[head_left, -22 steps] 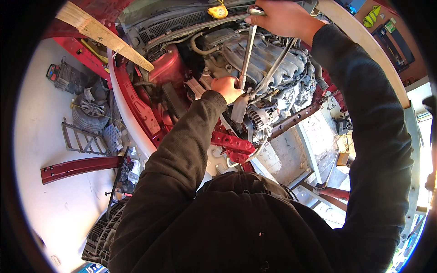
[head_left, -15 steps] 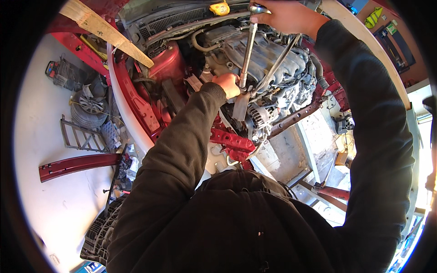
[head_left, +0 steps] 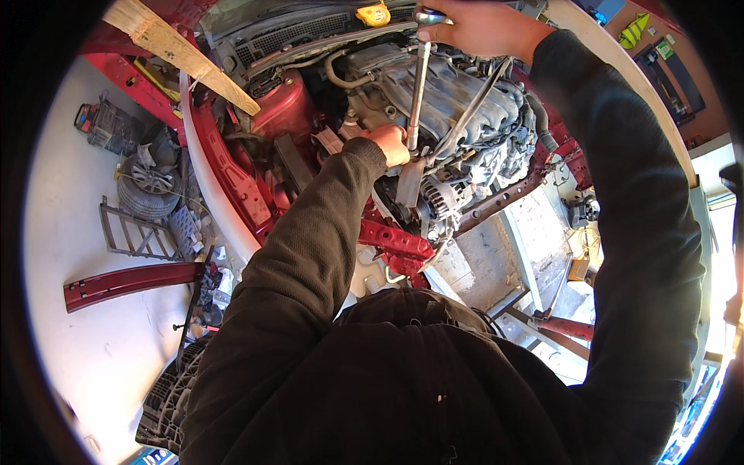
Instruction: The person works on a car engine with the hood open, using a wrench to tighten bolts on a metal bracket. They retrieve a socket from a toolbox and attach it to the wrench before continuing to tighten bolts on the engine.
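Note:
My right hand (head_left: 488,25) is closed around the head of a ratchet (head_left: 431,15) at the top of the view. From it a long chrome extension bar (head_left: 419,93) runs down, slightly tilted, to the near side of the engine (head_left: 442,85). At the bar's lower end my left hand (head_left: 389,145) is closed, its fingers against the bar; the fastener there is hidden. Just below the bar's end sits a flat grey metal bracket (head_left: 409,184). A long metal rod (head_left: 477,108) lies slanting over the engine, next to the extension bar. The alternator (head_left: 443,200) shows below it.
A wooden plank (head_left: 182,58) slants over the red fender (head_left: 232,167) at left. A red crossmember (head_left: 395,240) lies in front of the engine. On the floor at left are a wheel (head_left: 147,186), a metal frame (head_left: 128,232) and a red bumper beam (head_left: 136,285). A yellow object (head_left: 373,14) rests by the windscreen.
My right hand and the ratchet have shifted slightly left, so the extension bar stands a little more upright. My left hand has stayed at the bar's lower end.

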`<state>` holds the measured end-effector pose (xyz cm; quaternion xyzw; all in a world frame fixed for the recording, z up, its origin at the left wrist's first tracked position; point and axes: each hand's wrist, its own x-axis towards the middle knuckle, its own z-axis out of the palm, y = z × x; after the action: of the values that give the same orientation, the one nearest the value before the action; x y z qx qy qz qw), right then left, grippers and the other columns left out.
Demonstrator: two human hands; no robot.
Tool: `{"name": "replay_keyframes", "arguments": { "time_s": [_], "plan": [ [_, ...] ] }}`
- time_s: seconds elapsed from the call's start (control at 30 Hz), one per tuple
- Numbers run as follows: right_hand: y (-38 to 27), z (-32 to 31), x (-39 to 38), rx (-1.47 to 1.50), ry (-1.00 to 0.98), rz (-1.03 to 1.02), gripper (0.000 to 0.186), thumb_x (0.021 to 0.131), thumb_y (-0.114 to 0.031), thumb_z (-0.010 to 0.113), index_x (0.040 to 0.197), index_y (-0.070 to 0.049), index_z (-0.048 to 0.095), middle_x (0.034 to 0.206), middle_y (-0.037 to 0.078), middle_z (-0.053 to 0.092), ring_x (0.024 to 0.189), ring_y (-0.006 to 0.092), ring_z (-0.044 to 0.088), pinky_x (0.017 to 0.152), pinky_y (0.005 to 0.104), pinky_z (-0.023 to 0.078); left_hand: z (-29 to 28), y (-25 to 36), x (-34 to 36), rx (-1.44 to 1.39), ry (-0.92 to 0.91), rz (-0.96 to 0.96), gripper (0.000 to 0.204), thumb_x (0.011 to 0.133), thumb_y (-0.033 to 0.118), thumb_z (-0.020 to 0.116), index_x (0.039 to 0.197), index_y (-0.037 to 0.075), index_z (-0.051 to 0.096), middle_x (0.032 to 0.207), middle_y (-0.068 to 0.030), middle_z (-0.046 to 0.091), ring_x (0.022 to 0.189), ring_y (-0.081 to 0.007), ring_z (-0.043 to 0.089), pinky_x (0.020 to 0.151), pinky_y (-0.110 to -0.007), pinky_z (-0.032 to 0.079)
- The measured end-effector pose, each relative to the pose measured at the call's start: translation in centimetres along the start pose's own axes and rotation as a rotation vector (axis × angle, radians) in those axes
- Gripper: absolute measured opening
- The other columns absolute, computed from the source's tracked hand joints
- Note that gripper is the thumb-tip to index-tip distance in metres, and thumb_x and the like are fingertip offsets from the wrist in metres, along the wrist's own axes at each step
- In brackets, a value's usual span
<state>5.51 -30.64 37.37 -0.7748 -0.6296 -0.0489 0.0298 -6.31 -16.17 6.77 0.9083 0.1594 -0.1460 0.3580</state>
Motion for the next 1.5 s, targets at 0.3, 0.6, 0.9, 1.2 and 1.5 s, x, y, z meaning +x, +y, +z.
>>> {"name": "replay_keyframes", "arguments": {
  "time_s": [0.3, 0.6, 0.9, 1.2, 1.5],
  "plan": [
    [-0.6, 0.8, -0.1, -0.067, 0.150, 0.200, 0.048, 0.100, -0.045, 0.068, 0.109, 0.001, 0.076, 0.105, 0.032, 0.076, 0.102, 0.0515, 0.074, 0.091, 0.0580, 0.059, 0.0, -0.2, 0.1, 0.073, -0.017, 0.020, 0.051, 0.078, 0.026, 0.078, 0.128, 0.014, 0.077, 0.136, -0.0138, 0.076, 0.133, -0.0337, 0.069, 0.116, -0.049, 0.042],
    [-2.9, -2.6, -11.0, -0.116, 0.448, 0.341, 0.047, 0.107, -0.045, 0.071, 0.123, -0.001, 0.072, 0.095, 0.021, 0.079, 0.092, 0.0407, 0.077, 0.079, 0.0481, 0.057, 2.5, -1.3, -1.2, 0.061, 0.420, 0.282, 0.076, 0.083, 0.050, 0.083, 0.146, 0.013, 0.062, 0.147, -0.0139, 0.068, 0.142, -0.0334, 0.061, 0.122, -0.060, 0.038],
    [-16.3, 5.2, -39.7, 0.559, 1.020, 1.144, 0.021, 0.114, -0.026, 0.064, 0.106, -0.007, 0.069, 0.075, -0.012, 0.051, 0.065, -0.0015, 0.037, 0.055, 0.0245, 0.026, 4.0, 9.8, -15.1, -0.499, -0.212, 0.856, 0.033, 0.095, 0.018, 0.086, 0.119, 0.001, 0.072, 0.095, -0.0029, 0.075, 0.088, -0.0122, 0.069, 0.086, -0.032, 0.058],
    [-37.9, 15.4, -59.5, 1.300, 1.870, 1.467, 0.026, 0.113, -0.033, 0.055, 0.115, -0.011, 0.067, 0.071, -0.003, 0.047, 0.059, 0.0083, 0.037, 0.054, 0.0267, 0.030, 14.7, 16.9, -29.5, -1.063, -0.928, 0.835, 0.043, 0.103, -0.003, 0.077, 0.143, -0.001, 0.063, 0.116, -0.0085, 0.076, 0.106, -0.0147, 0.075, 0.092, -0.031, 0.064],
    [-54.8, 17.9, -77.9, 1.343, 2.058, 1.635, 0.028, 0.113, -0.042, 0.056, 0.105, -0.015, 0.064, 0.066, -0.003, 0.049, 0.051, 0.0096, 0.037, 0.050, 0.0289, 0.030, 30.9, 28.1, -42.4, -0.886, -1.140, 0.812, 0.042, 0.099, -0.002, 0.083, 0.138, 0.001, 0.069, 0.104, -0.0036, 0.076, 0.092, -0.0087, 0.072, 0.082, -0.025, 0.061]
  ]
}}
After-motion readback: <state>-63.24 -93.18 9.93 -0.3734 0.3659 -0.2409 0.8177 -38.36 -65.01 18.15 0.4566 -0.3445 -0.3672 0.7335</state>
